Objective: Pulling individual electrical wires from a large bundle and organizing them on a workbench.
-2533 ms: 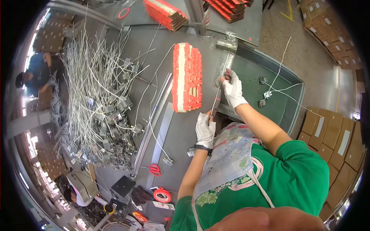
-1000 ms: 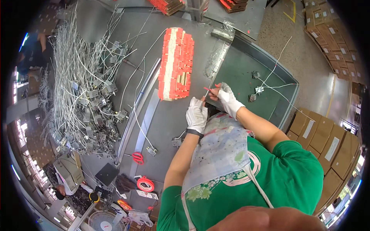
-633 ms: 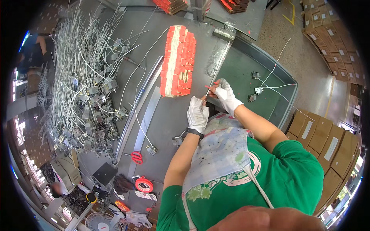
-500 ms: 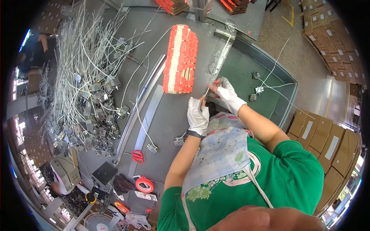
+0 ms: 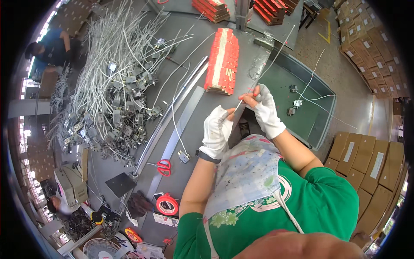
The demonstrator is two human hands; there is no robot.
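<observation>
A thin white cable (image 5: 277, 53) runs slanting up between my hands, its far end sticking out beyond the grey bin's near edge. My left hand (image 5: 217, 131), in a white fingerless glove, is closed at the fingertips on the lower part of the cable. Just above and to the right, my right hand (image 5: 266, 110), gloved the same way, pinches it too. Whatever sits at the cable's lower end is hidden by my left fingers. Ahead of my hands stands a banded stack of red-orange pieces (image 5: 230, 64).
Many white cables with metal connectors (image 5: 116, 116) lie heaped on the left. A metal rail (image 5: 172, 112), red scissors (image 5: 164, 167) and red tape roll (image 5: 167, 204) lie nearer. The grey-green bin (image 5: 330, 108) at right holds a few wired connectors (image 5: 297, 103). Cartons (image 5: 366, 162) stand beyond.
Both hands have shifted slightly apart and nearer me, and the cable between them now shows clearly, pointing up. The whole view has moved a little to the left.
</observation>
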